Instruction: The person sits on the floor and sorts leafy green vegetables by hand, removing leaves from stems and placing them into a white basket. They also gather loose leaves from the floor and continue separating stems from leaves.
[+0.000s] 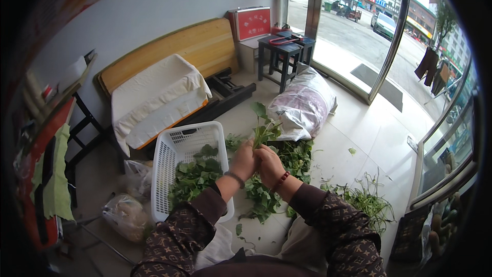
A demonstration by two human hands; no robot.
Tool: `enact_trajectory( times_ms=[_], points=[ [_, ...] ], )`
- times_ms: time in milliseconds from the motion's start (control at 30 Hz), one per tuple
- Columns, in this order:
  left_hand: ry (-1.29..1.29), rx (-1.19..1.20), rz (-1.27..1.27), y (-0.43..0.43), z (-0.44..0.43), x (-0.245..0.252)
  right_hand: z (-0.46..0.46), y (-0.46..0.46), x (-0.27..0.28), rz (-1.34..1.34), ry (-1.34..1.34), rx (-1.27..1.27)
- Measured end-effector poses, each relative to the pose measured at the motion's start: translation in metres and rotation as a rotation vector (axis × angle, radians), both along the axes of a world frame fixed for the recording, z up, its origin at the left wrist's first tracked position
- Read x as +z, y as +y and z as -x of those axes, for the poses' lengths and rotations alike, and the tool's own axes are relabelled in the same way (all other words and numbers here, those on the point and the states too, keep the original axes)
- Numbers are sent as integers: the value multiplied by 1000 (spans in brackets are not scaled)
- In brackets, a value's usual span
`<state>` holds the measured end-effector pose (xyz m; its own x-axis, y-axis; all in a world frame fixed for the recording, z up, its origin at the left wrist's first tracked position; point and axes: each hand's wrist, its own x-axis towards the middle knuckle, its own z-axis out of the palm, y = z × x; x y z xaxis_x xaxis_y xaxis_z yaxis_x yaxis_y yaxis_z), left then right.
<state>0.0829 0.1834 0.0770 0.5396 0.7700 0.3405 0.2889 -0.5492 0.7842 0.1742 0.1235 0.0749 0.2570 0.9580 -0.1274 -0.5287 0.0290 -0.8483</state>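
My left hand [245, 160] is closed around the stems of a small bunch of leafy greens [263, 129], its leaves pointing up and away from me. My right hand [269, 164] touches it at the stems, with fingers bent; whether it grips a stem is hidden. Left of my hands, a white plastic basket [160, 169] holds loose green leaves [198, 175]. Beneath and beyond my hands a pile of leafy greens [296, 157] lies on the tiled floor. To the right is a heap of thin stems [371, 200].
A full woven plastic sack [305, 102] lies behind the pile. Plastic bags [126, 215] sit left of the basket. Farther back are a cloth-lined foam box [165, 96], dark stools [282, 48] and wooden boards [207, 46]. A glass door [384, 46] stands at the right.
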Motion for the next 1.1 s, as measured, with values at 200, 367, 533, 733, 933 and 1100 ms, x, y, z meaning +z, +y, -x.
enact_trajectory(
  times_ms=[200,367,533,733,933,1100],
  points=[
    [23,-4,-62,-1,-3,-5,-7,-15,6,-267,-728,-85],
    [174,-66,-16,-7,0,1,1,-6,2,74,75,-46],
    [265,38,-300,-20,2,5,-1,-7,-3,72,67,-86],
    [-34,-108,-119,-18,11,9,-14,0,5,64,22,-48],
    [-608,-347,903,-3,48,32,-13,-1,24,24,347,202],
    [-818,-305,1086,-1,70,40,3,5,24,73,381,205]
  ],
)
